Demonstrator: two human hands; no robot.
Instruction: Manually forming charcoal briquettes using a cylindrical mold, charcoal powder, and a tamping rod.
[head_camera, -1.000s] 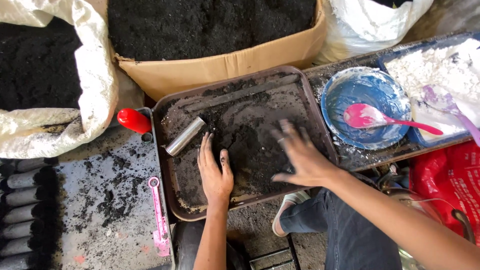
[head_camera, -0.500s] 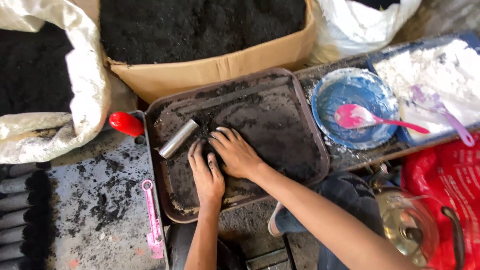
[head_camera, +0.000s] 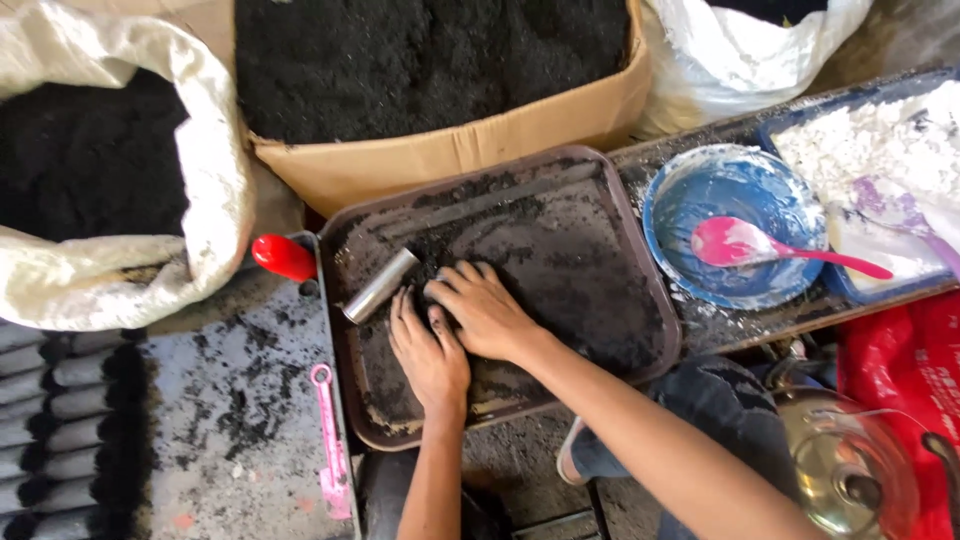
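**Keep the pile tight by the tube**

Brown tray (head_camera: 640, 300) holds dark powder (head_camera: 560, 260). Both hands lie flat on it, fingers loose, gripping nothing: right hand (head_camera: 487, 312) over left hand (head_camera: 430, 355), just beside the metal tube (head_camera: 380, 285). I'd press evenly, scooping inward.

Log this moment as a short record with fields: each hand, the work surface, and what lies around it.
left hand: flat, palm down on dark powder in the tray, fingertips near the metal tube
right hand: palm down on the same powder, beside the left hand and partly over it
tray: brown, rectangular, smeared with dark powder
metal tube: lies at an angle in the tray, upper left
blue bowl: right of the tray, holds a pink spoon
cardboard box: behind the tray, filled with dark powder
pink measuring spoon: left of the tray
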